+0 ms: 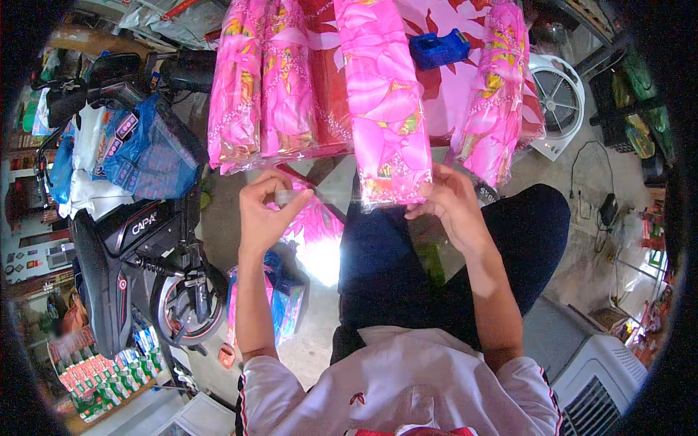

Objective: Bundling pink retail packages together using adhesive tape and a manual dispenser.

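Note:
A long package (385,109) in pink petal-patterned wrap lies at the middle of the table, its near end jutting over the edge. My right hand (454,207) pinches the lower right corner of that end. To the left, my left hand (269,207) is closed, thumb against fingers, on a strip of clear tape (334,196) drawn out toward the package's near end. Whether the tape touches the wrap I cannot tell. A blue tape dispenser (440,49) sits right of the package. Similar pink packages (236,87) lie to the left, and another pink package (494,94) to the right.
A red floral cover (331,102) lies on the table. A black electric bike (138,240) with a blue bag (149,156) stands at left. A white fan (558,105) is at far right, and a grey-white appliance (603,370) behind my right side. Bright glare marks the floor.

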`<state>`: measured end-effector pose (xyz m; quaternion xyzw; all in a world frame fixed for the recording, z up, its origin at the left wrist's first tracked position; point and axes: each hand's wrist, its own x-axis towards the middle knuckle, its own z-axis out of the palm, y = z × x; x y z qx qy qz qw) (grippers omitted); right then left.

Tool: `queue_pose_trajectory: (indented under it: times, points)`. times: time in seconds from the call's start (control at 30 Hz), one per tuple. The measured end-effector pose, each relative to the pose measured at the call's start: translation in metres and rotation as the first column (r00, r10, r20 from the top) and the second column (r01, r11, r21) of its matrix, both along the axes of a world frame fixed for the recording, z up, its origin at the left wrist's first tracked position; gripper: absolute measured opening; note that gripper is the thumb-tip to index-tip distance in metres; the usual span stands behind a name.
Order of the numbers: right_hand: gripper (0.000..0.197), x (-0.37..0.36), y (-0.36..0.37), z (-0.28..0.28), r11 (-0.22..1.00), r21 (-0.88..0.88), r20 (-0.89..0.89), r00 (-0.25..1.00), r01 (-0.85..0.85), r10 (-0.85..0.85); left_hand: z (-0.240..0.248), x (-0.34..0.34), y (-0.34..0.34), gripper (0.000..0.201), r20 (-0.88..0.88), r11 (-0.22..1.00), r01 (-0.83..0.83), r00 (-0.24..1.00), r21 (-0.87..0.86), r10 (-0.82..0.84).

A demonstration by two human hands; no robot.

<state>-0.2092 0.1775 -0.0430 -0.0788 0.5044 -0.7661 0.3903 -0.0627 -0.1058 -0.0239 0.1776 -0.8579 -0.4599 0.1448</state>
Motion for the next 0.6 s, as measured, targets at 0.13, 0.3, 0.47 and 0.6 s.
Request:
queue_pose_trajectory:
  times: [0.13, 0.3, 0.47, 0.6]
  points:
    - [0.045, 0.002, 0.0, 0.005, 0.999, -0.026, 0.061, 0.998, -0.02, 0.021, -0.002, 0.0, 0.009, 0.034, -0.015, 0.997, 0.028, 1.0, 0.069, -0.027]
    - [0.052, 0.007, -0.017, 0.02, 0.97, 0.149, -0.005, 0.981, -0.191, 0.194, -0.007, 0.009, 0.001, 0.028, -0.031, 0.999, 0.032, 0.999, 0.04, -0.031]
    - [0.042, 0.006, -0.019, 0.013, 0.986, 0.097, -0.028, 0.99, -0.137, 0.141, -0.013, 0.016, -0.005, 0.024, 0.007, 0.981, -0.018, 1.0, 0.194, 0.017]
    - [0.039, 0.001, -0.019, 0.022, 0.991, 0.128, 0.048, 0.999, -0.027, 0.021, -0.016, 0.011, 0.002, 0.023, -0.023, 0.974, -0.015, 1.0, 0.224, 0.02]
